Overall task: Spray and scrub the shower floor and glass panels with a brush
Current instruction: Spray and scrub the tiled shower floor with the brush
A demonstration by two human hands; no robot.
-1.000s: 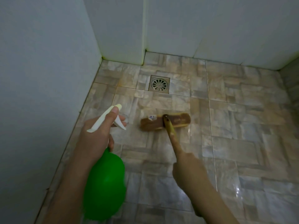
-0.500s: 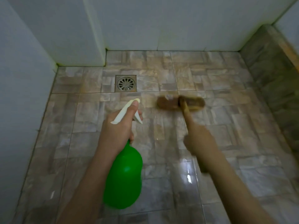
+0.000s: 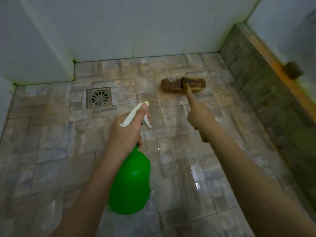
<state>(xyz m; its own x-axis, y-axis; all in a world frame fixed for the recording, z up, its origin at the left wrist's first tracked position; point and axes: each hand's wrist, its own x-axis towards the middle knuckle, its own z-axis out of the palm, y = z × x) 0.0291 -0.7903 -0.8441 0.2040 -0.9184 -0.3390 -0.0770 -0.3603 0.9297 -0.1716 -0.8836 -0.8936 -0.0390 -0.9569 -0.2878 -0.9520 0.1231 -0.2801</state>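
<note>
The left hand gripped the green spray bottle; the right hand clenched the scrub brush, at 2 o'clock from the floor drain

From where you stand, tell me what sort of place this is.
Most likely a tiled shower or bathroom floor. A square metal floor drain sits in wet, glossy stone-pattern tiles, plain white walls meet them in a corner, and a low tiled kerb borders the right side.

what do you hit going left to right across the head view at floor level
floor drain → left hand on the green spray bottle → right hand holding the brush → raised tiled curb
</note>
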